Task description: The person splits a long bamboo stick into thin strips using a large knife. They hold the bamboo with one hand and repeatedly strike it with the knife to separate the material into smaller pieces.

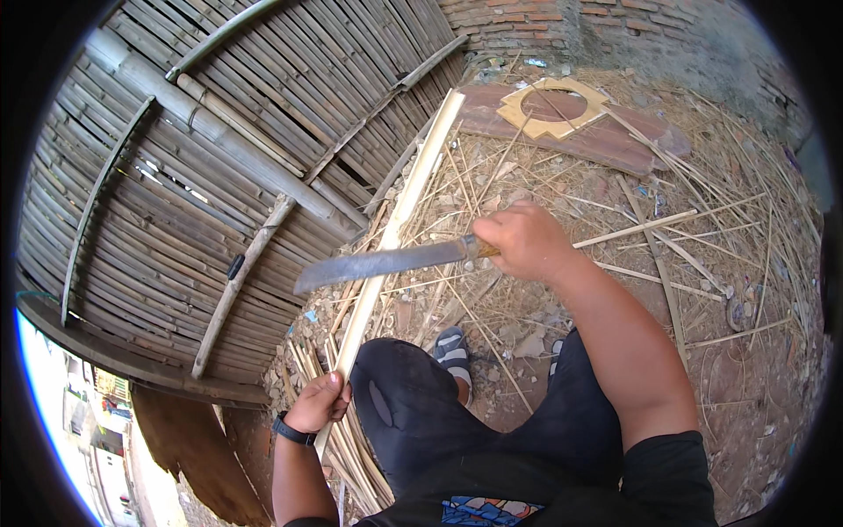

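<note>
Strip [412,202] points up-right, long axis slanting away; I've left hand [319,404] clenched round it, right hand [527,239] gripping knife [391,264].

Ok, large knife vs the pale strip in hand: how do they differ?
Look: the large knife shows grey metal; the pale strip looks like split bamboo or wood.
Length: the strip appears longer than the knife.
Hold: the right hand grips the knife at one end; the left hand holds the strip near its lower end.
Shared: both are long and narrow.
</note>
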Demonstrator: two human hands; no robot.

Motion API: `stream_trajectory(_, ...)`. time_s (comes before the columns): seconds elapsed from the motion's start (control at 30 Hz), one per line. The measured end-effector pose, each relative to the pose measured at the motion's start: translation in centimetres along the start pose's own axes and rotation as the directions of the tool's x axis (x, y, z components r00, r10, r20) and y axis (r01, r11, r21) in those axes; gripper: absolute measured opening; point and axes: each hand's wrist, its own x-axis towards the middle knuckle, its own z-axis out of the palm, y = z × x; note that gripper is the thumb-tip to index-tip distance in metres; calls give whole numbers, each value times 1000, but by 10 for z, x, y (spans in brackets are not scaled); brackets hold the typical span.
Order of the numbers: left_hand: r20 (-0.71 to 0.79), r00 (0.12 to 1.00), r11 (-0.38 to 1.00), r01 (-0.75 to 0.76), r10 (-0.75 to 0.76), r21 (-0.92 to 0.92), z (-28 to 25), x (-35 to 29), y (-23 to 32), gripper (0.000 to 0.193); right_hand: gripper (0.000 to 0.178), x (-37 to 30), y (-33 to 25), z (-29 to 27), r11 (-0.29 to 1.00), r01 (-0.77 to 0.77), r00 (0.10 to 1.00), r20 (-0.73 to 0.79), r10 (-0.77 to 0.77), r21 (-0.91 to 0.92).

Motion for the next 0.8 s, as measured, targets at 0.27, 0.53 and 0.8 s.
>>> stream_trajectory(0.27, 91, 993, 988, 90, -79, -124, -10, -14, 1, 44, 22, 2, 31, 13, 977, -196, 959, -226, 173, -81)
stream_trajectory(0.53, 71, 989, 984, 139, -132, -107, -8, -9, -16, 46, 19, -5, 24, 17, 992, -125, 988, -97, 124, -6)
stream_trajectory(0.8, 106, 990, 994, 99, -93, -53, -5, -15, -5, 43, 12, 7, 19, 1, 999, -35, 998, -54, 36, 11)
